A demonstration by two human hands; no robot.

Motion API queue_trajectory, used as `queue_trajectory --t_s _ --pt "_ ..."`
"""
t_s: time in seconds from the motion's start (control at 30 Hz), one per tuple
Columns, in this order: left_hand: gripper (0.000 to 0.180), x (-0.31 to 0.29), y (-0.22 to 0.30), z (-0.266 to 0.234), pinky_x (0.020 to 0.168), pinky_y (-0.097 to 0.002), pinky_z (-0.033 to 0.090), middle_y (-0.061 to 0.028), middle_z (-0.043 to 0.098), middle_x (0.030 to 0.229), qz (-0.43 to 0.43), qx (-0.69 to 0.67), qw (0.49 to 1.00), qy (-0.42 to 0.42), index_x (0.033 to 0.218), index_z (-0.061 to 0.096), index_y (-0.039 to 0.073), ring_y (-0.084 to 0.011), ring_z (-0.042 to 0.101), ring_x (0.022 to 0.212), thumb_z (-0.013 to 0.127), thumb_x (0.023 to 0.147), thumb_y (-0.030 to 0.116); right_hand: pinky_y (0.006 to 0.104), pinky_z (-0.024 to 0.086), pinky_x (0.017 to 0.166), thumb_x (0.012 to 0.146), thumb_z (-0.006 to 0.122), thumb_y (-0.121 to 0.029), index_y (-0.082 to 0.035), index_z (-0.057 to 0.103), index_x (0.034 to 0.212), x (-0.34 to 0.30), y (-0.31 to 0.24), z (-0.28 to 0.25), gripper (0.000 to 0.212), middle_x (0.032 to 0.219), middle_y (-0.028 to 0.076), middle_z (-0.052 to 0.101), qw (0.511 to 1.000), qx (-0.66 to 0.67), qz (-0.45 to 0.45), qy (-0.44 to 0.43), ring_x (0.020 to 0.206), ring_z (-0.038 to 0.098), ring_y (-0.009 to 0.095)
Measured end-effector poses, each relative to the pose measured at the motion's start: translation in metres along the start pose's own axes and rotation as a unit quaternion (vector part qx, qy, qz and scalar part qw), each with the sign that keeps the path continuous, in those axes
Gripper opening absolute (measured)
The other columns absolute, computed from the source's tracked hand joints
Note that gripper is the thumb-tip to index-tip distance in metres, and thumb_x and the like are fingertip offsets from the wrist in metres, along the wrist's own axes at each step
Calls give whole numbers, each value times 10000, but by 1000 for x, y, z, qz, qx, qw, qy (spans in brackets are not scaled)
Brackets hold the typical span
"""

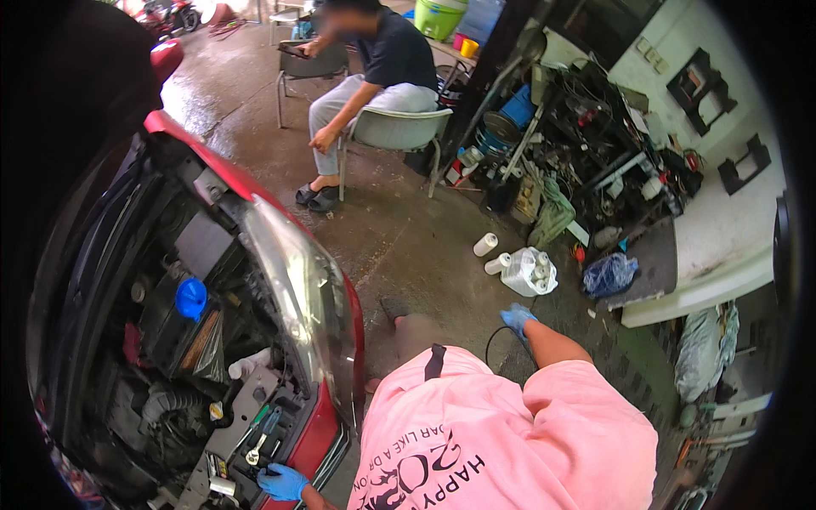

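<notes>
My left hand [285, 484], in a blue glove, rests at the front edge of the red car's [327, 425] engine bay, its fingers stretched out over dark parts. Close to its fingertips lie a ratchet wrench [254, 454] and a green-handled tool [257, 420], on the panel behind the headlight [285, 280]. My right hand [517, 320], gloved in blue too, hangs out to the right with its fingers extended and nothing visible in it. Just beyond it on the floor sits a plastic bag [529, 274] of white bottles; two more white bottles [485, 245] lie beside the bag.
A blue funnel [191, 298] stands in the engine bay near a white bottle [249, 364]. Farther off, a person [387, 64] sits on a chair [399, 127]. Piled tools and parts [586, 136] line the right wall. A thin black hose [490, 342] curves near my right hand.
</notes>
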State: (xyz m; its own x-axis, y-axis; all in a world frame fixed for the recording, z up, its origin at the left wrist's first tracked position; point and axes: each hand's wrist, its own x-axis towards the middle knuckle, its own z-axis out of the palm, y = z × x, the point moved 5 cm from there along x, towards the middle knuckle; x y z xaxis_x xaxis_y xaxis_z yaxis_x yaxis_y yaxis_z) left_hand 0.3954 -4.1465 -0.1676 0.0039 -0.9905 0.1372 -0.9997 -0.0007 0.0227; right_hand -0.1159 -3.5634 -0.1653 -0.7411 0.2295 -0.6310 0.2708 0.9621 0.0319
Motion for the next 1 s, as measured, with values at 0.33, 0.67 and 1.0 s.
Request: queue_trajectory --t_s 0.33,0.67,1.0 --pt "440 -48 91 -41 933 -450 482 -171 585 1239 109 -78 987 86 1226 577 14 -349 577 1117 618 922 328 445 460 1018 857 549 -397 45 605 1240 109 152 15 587 1312 280 571 980 123 116 -102 1222 560 417" --pt "494 -321 278 16 1004 -427 425 -228 516 1327 211 -179 905 -324 1264 490 -49 -360 531 1188 698 867 159 434 364 1110 890 581 -397 -4 291 1488 431 145 -38 772 1443 294 436 983 174 -4 -58 1329 443 431" --pt "256 -474 382 49 861 -311 478 -46 604 1019 3 -27 837 -546 1148 571 35 -145 550 939 669 923 109 489 437 1011 906 538 -385 -32 325 1427 759 117 52 664 1283 315 555 988 63 -136 -35 1161 553 470"
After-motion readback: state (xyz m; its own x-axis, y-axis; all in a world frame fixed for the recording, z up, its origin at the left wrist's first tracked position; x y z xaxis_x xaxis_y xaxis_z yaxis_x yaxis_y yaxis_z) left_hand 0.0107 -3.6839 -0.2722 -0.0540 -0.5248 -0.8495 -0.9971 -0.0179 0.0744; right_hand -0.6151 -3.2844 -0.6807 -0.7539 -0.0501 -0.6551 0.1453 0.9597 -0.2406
